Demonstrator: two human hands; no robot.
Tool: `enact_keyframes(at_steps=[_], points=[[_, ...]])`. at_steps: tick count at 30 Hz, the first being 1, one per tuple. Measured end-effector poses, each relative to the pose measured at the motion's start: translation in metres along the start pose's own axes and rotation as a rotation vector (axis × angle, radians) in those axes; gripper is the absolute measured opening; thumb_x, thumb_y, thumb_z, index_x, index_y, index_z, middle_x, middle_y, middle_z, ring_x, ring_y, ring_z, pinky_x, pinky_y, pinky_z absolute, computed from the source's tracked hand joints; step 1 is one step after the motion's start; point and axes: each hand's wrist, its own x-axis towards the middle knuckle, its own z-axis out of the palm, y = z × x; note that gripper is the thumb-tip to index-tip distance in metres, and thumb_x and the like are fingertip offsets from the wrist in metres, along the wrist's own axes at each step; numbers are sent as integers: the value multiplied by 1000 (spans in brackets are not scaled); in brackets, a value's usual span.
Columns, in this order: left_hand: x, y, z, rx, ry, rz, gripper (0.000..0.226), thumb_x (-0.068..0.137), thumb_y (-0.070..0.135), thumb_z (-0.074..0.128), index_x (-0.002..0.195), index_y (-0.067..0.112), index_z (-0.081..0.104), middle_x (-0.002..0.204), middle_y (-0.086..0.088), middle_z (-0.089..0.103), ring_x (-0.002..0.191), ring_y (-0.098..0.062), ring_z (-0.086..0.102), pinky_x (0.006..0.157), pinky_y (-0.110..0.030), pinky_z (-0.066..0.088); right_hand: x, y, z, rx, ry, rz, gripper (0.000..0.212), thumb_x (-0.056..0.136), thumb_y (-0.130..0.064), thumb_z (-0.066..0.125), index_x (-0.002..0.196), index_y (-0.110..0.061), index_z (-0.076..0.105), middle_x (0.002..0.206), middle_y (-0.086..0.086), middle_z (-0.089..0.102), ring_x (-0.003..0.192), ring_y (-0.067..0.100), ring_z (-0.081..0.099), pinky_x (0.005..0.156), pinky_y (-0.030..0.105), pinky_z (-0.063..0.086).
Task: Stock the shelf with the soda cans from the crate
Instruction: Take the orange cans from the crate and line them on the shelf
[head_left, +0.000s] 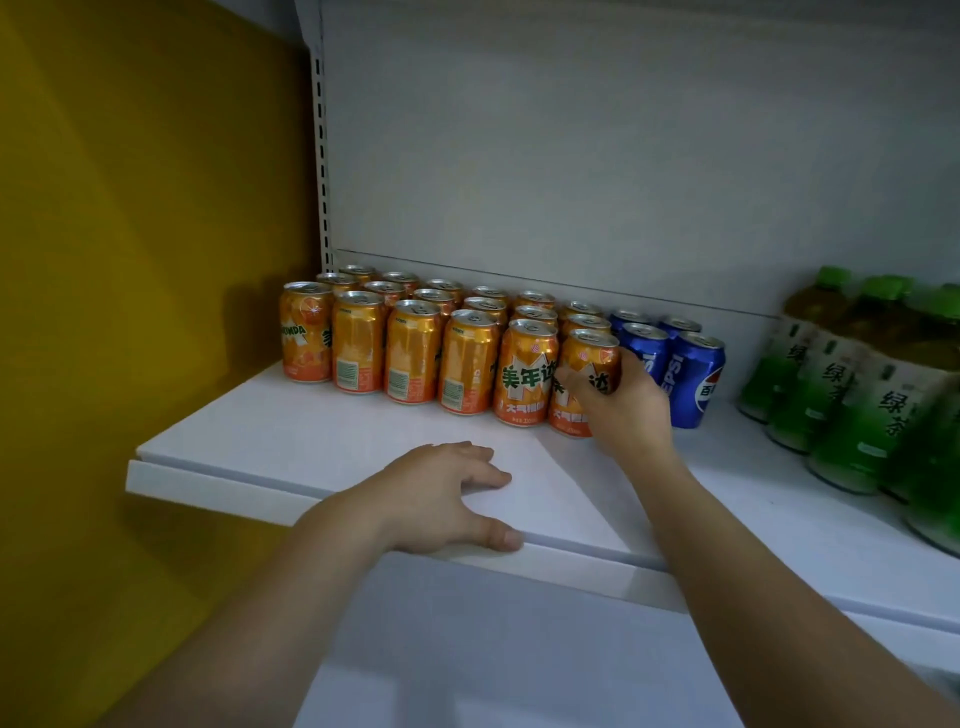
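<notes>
On the white shelf (332, 441), right hand (623, 410) grips the end orange can (587, 364), left hand (441, 493) lies flat — a careless nudge could topple neighbouring cans.

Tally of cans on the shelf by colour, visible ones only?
orange cans: 18
blue cans: 4
Total: 22
The 18 includes the orange can that the right hand grips at the front of the block.
</notes>
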Motion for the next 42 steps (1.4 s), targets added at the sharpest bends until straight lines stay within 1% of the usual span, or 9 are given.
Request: enact_keyframes(at_steps=[9, 15, 18, 23, 25, 28, 30, 34, 42], points=[[-12, 0, 11, -59, 192, 18, 63, 70, 57, 82, 127, 33, 67, 143, 21, 51, 133, -1, 45, 107, -19, 32, -15, 15, 6, -189, -2, -47, 49, 86, -38, 73, 124, -11, 56, 113, 8, 69, 102, 30, 64, 76, 31, 48], [-44, 1, 29, -722, 640, 103, 6, 88, 25, 75, 93, 24, 73, 94, 12, 76, 95, -1, 68, 90, -22, 53, -88, -11, 1, -279, 302, -342, 32, 95, -20, 62, 124, -6, 63, 118, 12, 63, 108, 31, 54, 87, 44, 49], [-83, -22, 51, -925, 783, 46, 17, 97, 15, 62, 84, 14, 72, 81, -1, 77, 84, -12, 73, 81, -21, 56, -155, -28, 13, -34, 205, -532, 18, 95, -10, 60, 110, -9, 70, 99, 3, 67, 88, 19, 59, 76, 32, 51], [-166, -138, 141, -858, 452, -531, 44, 102, 42, 49, 88, 8, 72, 82, -3, 75, 81, -15, 72, 78, -27, 58, -278, -17, 88, 186, -428, -293, 22, 94, -10, 62, 107, -21, 74, 89, -12, 73, 79, 2, 67, 74, 17, 52], [-202, -192, 185, -679, 226, -745, 41, 102, 42, 49, 85, 9, 68, 88, -8, 74, 86, -21, 70, 78, -33, 54, -322, 4, 127, 141, -693, -119, 24, 96, -13, 58, 112, -24, 72, 90, -14, 74, 81, -1, 68, 78, 19, 55], [-248, -251, 239, -486, 46, -944, 25, 101, 30, 48, 89, 14, 63, 104, -14, 70, 102, -29, 65, 79, -29, 46, -384, 35, 170, 25, -962, 52, 27, 99, -17, 56, 123, -21, 68, 93, -12, 71, 79, -2, 66, 72, 3, 47], [-267, -270, 261, -419, 9, -1009, 24, 99, 27, 48, 105, 14, 67, 116, -12, 69, 110, -29, 63, 88, -29, 47, -420, 53, 191, -64, -1073, 113, 29, 99, -21, 56, 127, -22, 63, 97, -8, 70, 81, 3, 66, 68, 3, 45], [-285, -297, 301, -356, -133, -1095, 41, 87, 35, 52, 125, 22, 59, 127, -11, 63, 116, -30, 60, 102, -36, 47, -479, 82, 230, -248, -1267, 191, 41, 95, -31, 59, 134, -21, 54, 120, 5, 69, 108, 20, 65, 88, 20, 48], [-283, -319, 330, -236, -260, -1150, 72, 92, 31, 56, 155, 18, 25, 149, -15, 45, 134, -32, 47, 113, -39, 38, -544, 109, 279, -375, -1444, 367, 68, 93, -43, 60, 148, -21, 27, 127, 15, 63, 115, 31, 62, 92, 32, 50]])
